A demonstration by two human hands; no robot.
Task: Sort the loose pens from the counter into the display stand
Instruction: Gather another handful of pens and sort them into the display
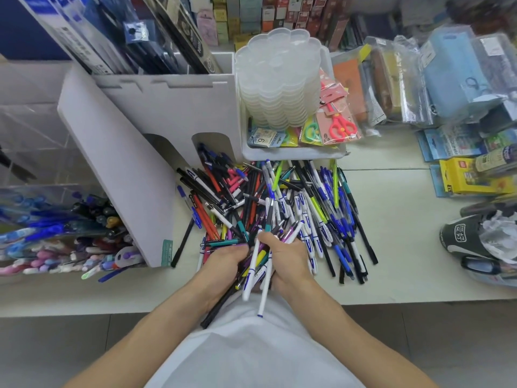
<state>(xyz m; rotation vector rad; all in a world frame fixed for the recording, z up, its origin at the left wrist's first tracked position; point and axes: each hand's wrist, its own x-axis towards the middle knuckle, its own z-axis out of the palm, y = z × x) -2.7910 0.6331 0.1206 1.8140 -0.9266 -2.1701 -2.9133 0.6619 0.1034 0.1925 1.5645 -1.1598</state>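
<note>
Both hands work the near edge of the pen pile [279, 208] on the desk [391, 247]. The left hand [223, 261] and right hand [288, 261] curl their fingers round a mixed bundle [258, 264], probably gathering it for sorting. The display stand [126, 169] waits left of the fingers.

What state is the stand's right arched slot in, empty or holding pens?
Holding pens: several pens spill from the right arched slot onto the counter.

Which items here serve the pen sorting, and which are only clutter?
Job: heap of loose mixed-colour pens; white display stand; left hand and right hand, both gripping pens.
Clutter: stacked clear plastic lids; red scissors packet; yellow box.
</note>
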